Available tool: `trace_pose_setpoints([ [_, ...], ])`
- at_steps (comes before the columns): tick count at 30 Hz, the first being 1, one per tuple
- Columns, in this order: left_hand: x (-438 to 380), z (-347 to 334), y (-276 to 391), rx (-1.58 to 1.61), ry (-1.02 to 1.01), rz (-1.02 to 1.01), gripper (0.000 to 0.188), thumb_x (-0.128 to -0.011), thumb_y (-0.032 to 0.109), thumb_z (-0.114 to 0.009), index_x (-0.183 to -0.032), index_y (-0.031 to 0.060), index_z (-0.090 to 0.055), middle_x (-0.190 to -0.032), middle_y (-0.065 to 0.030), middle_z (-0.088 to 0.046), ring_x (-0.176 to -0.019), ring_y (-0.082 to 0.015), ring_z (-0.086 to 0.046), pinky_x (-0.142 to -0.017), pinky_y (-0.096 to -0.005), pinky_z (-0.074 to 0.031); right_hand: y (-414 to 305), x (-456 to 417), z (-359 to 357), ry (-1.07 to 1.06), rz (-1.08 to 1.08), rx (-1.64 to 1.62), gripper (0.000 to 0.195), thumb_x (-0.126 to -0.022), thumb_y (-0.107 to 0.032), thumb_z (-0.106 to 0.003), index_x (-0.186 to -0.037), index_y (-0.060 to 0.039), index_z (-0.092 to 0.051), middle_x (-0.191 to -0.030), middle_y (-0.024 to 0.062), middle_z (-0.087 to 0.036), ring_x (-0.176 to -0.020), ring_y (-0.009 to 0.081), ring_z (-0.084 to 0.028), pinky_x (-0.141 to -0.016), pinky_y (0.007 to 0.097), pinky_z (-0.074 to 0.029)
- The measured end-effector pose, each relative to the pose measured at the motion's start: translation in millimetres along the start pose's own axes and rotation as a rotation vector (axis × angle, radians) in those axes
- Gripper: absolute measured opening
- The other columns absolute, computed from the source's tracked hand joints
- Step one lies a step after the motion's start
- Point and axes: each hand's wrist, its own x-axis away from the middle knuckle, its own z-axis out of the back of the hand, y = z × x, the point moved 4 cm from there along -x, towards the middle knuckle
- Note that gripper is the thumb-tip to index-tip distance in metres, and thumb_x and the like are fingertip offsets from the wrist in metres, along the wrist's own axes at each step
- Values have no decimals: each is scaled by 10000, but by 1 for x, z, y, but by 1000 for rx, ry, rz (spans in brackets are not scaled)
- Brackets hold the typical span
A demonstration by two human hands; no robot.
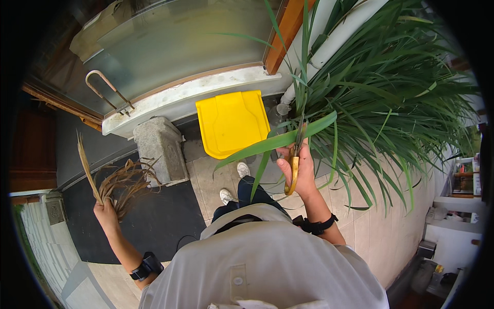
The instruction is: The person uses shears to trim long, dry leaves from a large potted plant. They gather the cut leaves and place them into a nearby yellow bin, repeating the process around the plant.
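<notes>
My left hand [106, 214], out at the left, is closed on a bunch of dry brown leaves [125, 181], with a straw-coloured stalk standing up from it. On the right, my right hand [303, 170] holds a pair of scissors [294, 166] with worn yellow handles, the blades pointing up towards the plant. A broad green leaf [281, 140] lies across the blades; whether it is attached cannot be told. Long strap-like leaves of a large green plant [378, 100] spread around and beyond the scissors.
A yellow plastic lid [233, 123], seemingly of a bin, lies ahead, beside a carved stone block [160, 148]. Beyond them run a window ledge [193, 92] and a white pipe [332, 48]. A dark mat [154, 224] covers tiles at the left.
</notes>
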Motion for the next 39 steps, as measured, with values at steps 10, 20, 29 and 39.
trace_pose_setpoints([
  [10, -30, -26, 48, 5, -195, 35, 152, -851, -11, -459, -867, -24, -610, -702, 38, -525, -587, -35, -423, -534, -205, -371, -17, -42, 33, 544, 262, -75, 973, -875, -261, -641, -1486, -59, 89, -1195, 91, -483, -1050, 240, -592, -930, 331, -441],
  [20, -21, -125, 171, 67, -569, -158, 210, -771, -78, -447, -870, -55, -630, -712, 38, -567, -609, -27, -428, -513, -202, -343, 10, -62, 72, 698, 326, 158, 586, -891, -276, -612, -1281, -23, -254, -1149, 156, -511, -1028, 278, -617, -872, 345, -492],
  [29, -19, -178, 316, 583, -544, -570, 273, -881, 17, -541, -1143, -58, -523, -995, -64, -617, -911, -128, -595, -833, -261, -474, -20, -74, 75, 796, 197, 187, 853, -897, -208, -570, -1493, -47, 19, -1150, 106, -501, -1013, 282, -623, -883, 354, -492],
  [39, -23, -226, 356, 904, -842, -592, 351, -811, -63, -430, -1146, -62, -531, -1060, -113, -629, -948, -196, -616, -853, -305, -491, -4, -54, 97, 880, 155, 278, 760, -910, -211, -520, -1463, 14, -50, -1454, 195, -240, -957, 277, -643, -830, 343, -513],
])
